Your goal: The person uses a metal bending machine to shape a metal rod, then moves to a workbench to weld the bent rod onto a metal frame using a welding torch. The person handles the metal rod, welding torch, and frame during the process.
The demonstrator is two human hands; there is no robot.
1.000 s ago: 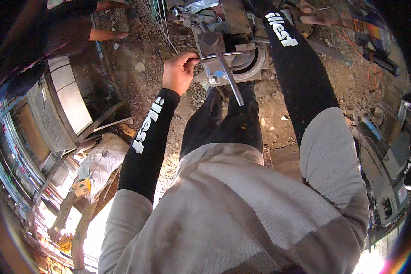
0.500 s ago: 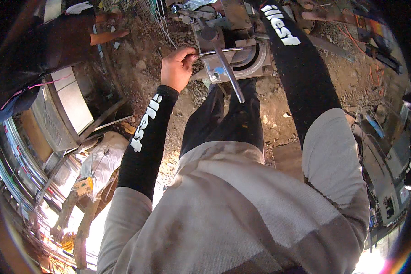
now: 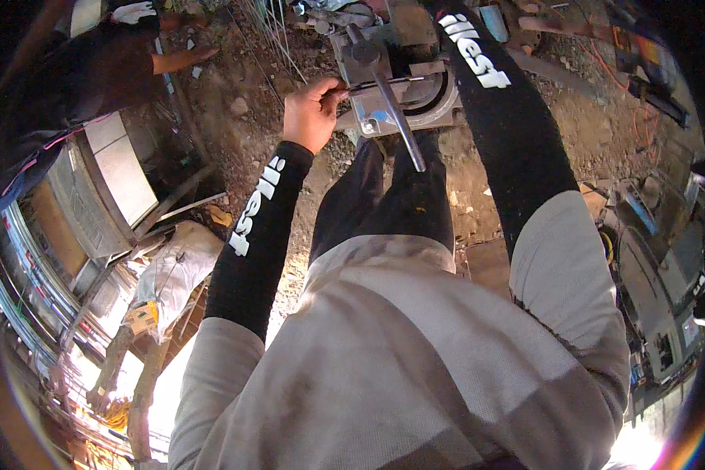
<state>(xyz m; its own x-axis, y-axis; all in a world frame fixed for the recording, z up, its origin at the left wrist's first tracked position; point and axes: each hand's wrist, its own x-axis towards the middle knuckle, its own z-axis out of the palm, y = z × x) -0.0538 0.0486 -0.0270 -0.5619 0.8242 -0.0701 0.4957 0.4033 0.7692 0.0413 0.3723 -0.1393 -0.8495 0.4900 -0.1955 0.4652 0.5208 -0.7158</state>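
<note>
My left hand is closed around the end of a thin steel rod that runs right into a grey metal bending machine standing on the dirt ground. A long steel lever handle slants down from the machine toward my legs. My right forearm, in a black sleeve, reaches up past the machine; the right hand itself is beyond the top edge and hidden. My dark trousers and grey shirt fill the lower middle.
Another person in dark clothes crouches at the upper left with an arm stretched out. Thin steel bars lie on the ground near the machine. Metal frames and panels stand at the left, equipment and orange cable at the right.
The view has shifted slightly; my left hand stays on the rod at the machine. The person at the upper left has leaned further in.
</note>
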